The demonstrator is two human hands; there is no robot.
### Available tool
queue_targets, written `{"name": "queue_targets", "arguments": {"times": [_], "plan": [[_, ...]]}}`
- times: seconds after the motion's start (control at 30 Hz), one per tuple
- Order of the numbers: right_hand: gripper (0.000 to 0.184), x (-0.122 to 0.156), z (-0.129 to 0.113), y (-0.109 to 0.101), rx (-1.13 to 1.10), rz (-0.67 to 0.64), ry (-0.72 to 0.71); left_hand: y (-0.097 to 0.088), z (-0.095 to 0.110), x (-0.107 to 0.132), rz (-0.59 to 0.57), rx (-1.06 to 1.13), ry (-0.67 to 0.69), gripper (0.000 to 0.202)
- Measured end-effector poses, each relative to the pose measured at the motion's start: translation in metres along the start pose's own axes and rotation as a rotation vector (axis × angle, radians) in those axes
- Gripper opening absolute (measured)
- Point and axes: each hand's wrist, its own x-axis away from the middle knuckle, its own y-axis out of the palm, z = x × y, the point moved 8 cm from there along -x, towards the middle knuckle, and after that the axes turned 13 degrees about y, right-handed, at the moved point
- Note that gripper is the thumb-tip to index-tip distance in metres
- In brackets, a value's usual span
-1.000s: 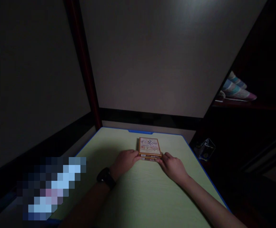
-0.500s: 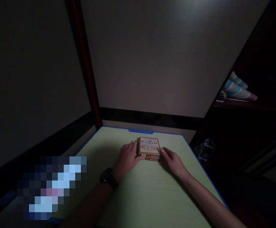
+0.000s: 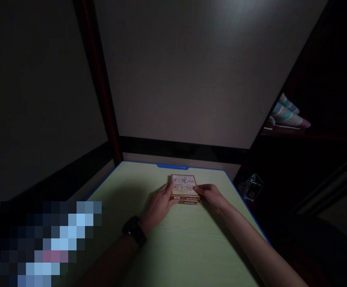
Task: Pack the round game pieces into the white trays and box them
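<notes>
Two flat boxes with orange-brown edges lie stacked at the far middle of the table. The upper box point(image 3: 183, 185) has a pale lid with dark characters and a faint picture; its right front corner juts slightly past the lower box point(image 3: 188, 202). My left hand point(image 3: 158, 202), with a black watch on the wrist, closes around the left side of the stack, its thumb along the front near the lower box. At the right front corner, my right hand point(image 3: 211, 195) pinches the upper box, thumb on the lid and fingers curled at the side, partly hidden.
The pale green table point(image 3: 179, 251) has a blue rim and a blue tab point(image 3: 172, 166) at its far edge. Behind it rises a grey panel point(image 3: 179, 87). On the right are a shelf with striped cloth point(image 3: 290, 113) and a small clear-sided container point(image 3: 253, 187).
My right hand has moved from beside the stack onto the upper box, thumb now over its lid. The upper box has shifted slightly against the lower one. The camera view has turned a little.
</notes>
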Motion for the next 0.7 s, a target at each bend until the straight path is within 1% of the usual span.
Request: {"name": "queue_targets", "arguments": {"times": [0.2, 0.4, 0.57, 0.7], "plan": [[0.022, 0.01, -0.002, -0.001, -0.071, 0.0, 0.024, -0.006, 0.005, 0.0, 0.028, 0.076, -0.019, 0.067], [0.023, 0.017, -0.003, 0.003, -0.148, -0.021, 0.079, -0.014, 0.005, 0.001, 0.067, 0.188, -0.08, 0.068], [0.025, 0.014, -0.002, 0.014, -0.232, -0.094, 0.175, -0.016, 0.001, 0.002, 0.11, 0.304, -0.135, 0.069], [0.018, 0.007, 0.003, 0.018, -0.319, -0.077, 0.205, -0.016, -0.001, 0.004, 0.135, 0.372, -0.164, 0.069]]}}
